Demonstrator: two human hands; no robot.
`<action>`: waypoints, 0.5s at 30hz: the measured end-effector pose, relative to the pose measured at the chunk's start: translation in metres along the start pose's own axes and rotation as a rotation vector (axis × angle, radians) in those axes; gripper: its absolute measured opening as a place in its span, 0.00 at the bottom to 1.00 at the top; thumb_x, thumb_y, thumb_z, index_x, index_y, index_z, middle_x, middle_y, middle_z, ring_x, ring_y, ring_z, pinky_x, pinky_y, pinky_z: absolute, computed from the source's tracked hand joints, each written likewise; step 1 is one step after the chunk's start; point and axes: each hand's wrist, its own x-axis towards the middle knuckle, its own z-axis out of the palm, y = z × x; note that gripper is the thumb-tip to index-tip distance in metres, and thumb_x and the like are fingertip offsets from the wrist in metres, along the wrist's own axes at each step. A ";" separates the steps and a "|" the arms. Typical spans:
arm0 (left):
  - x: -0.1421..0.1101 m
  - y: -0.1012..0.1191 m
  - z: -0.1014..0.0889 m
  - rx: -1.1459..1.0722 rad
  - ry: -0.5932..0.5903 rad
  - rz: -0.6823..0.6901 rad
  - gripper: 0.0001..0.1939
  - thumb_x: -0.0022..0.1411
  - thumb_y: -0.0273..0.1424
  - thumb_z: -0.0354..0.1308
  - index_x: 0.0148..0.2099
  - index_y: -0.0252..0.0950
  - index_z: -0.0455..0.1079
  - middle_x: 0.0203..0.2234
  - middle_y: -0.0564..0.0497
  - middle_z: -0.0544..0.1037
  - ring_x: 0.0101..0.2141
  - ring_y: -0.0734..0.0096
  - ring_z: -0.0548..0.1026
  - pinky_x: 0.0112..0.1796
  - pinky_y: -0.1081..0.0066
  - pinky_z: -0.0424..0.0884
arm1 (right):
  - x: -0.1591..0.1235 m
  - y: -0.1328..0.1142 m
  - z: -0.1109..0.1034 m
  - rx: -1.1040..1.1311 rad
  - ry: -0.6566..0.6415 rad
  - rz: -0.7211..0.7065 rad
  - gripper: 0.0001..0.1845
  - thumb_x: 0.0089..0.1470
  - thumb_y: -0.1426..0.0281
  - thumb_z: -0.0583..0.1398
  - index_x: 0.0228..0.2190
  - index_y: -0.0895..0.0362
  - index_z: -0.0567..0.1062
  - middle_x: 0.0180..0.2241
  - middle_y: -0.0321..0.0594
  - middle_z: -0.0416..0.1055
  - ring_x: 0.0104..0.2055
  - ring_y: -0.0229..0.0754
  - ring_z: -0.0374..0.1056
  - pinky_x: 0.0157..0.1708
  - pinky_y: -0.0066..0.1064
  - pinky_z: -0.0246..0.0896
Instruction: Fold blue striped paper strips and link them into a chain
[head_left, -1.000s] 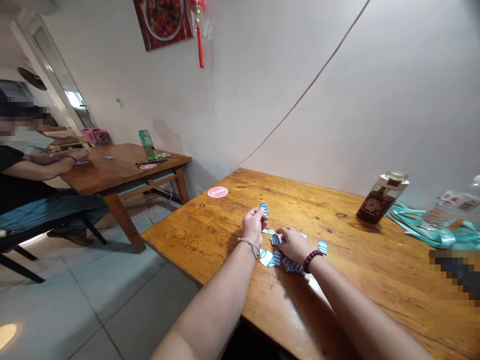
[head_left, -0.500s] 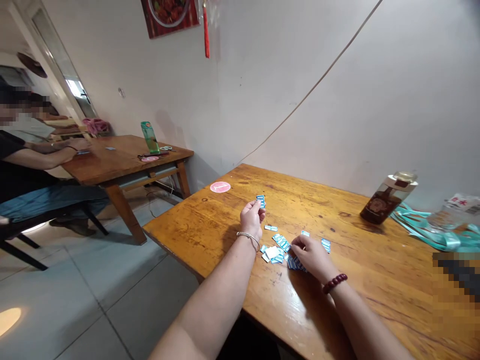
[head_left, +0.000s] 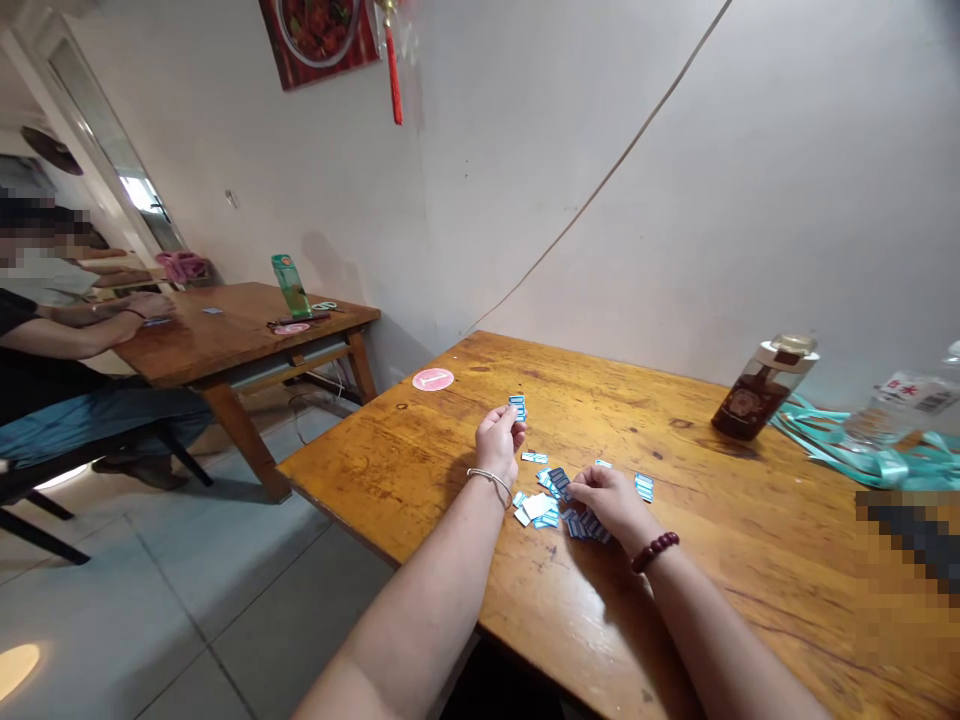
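My left hand point(head_left: 498, 440) is closed on a small blue-and-white card point(head_left: 517, 407), pinched upright between thumb and fingers above the wooden table point(head_left: 375, 455). My right hand point(head_left: 606, 497) pinches another small blue-and-white card point(head_left: 559, 482) by its edge, over a loose pile. In that pile lie several blue-printed cards point(head_left: 585, 525) and a white blank-faced card point(head_left: 538, 506). A small card point(head_left: 535, 457) rests apart, just beyond the pile. To the right of my right hand lies one more card point(head_left: 643, 487). Print on the cards is too small to read.
A dark-filled bottle point(head_left: 763, 390) stands at the back right, beside teal ribbons point(head_left: 810, 450) and a clear plastic bottle point(head_left: 892, 405). A pink oval sticker point(head_left: 433, 380) marks the far left corner. Another person point(head_left: 56, 350) sits at a second table point(head_left: 202, 335) holding a green bottle point(head_left: 290, 287).
My right hand has taken a card from the pile and raised it slightly. The left hand keeps its card in much the same place. The whole view has shifted a little.
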 end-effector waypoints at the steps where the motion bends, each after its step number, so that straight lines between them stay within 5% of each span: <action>1: -0.001 0.000 0.000 0.004 0.000 -0.004 0.10 0.45 0.31 0.58 0.31 0.34 0.64 0.23 0.55 0.70 0.18 0.87 0.65 0.18 0.85 0.61 | -0.002 -0.001 -0.003 0.037 -0.007 0.014 0.07 0.42 0.66 0.53 0.20 0.57 0.63 0.18 0.35 0.68 0.18 0.33 0.60 0.18 0.24 0.53; 8: -0.002 -0.002 0.001 0.019 -0.031 -0.016 0.09 0.44 0.31 0.58 0.30 0.33 0.65 0.23 0.54 0.70 0.18 0.87 0.66 0.18 0.85 0.60 | -0.011 -0.001 -0.021 0.097 -0.063 0.083 0.06 0.39 0.68 0.54 0.17 0.57 0.62 0.12 0.31 0.60 0.14 0.31 0.54 0.14 0.23 0.48; 15: -0.003 -0.002 0.001 0.025 -0.021 -0.014 0.08 0.44 0.30 0.58 0.30 0.34 0.65 0.22 0.55 0.70 0.18 0.87 0.66 0.18 0.85 0.60 | -0.004 0.010 -0.022 -0.058 0.066 0.058 0.03 0.35 0.73 0.53 0.15 0.57 0.65 0.14 0.34 0.62 0.17 0.32 0.56 0.16 0.23 0.45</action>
